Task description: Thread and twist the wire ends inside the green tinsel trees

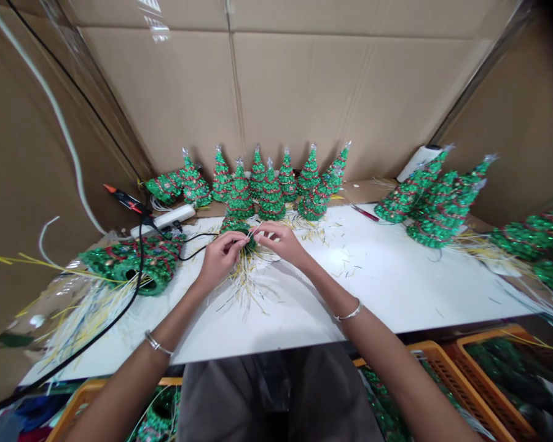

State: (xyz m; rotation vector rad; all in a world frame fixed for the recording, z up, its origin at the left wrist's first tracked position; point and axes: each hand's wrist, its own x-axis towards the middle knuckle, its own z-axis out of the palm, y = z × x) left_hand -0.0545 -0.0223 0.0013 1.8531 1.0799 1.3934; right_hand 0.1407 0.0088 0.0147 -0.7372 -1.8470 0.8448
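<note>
Near the middle of the white tabletop [373, 264], a small green tinsel Christmas tree [236, 226] lies on its side between my hands, its base toward me. Thin white and yellow wires [246, 279] fan out from that base across the table. My left hand [223, 255] is closed in a pinch on a thin pale wire at the base. My right hand [279, 241] pinches a thin pale wire too, just right of the left fingertips. The exact ends of the wires are hidden by my fingers.
Several finished tinsel trees [270, 193] stand along the cardboard wall, with more trees [442, 215] at right. Left are lying trees [152, 264], a glue gun or similar orange-black tool [126, 199] and a white power strip [163, 221]. Red-handled tweezers or cutters [365, 213] lie behind. Orange baskets [447, 368] sit below.
</note>
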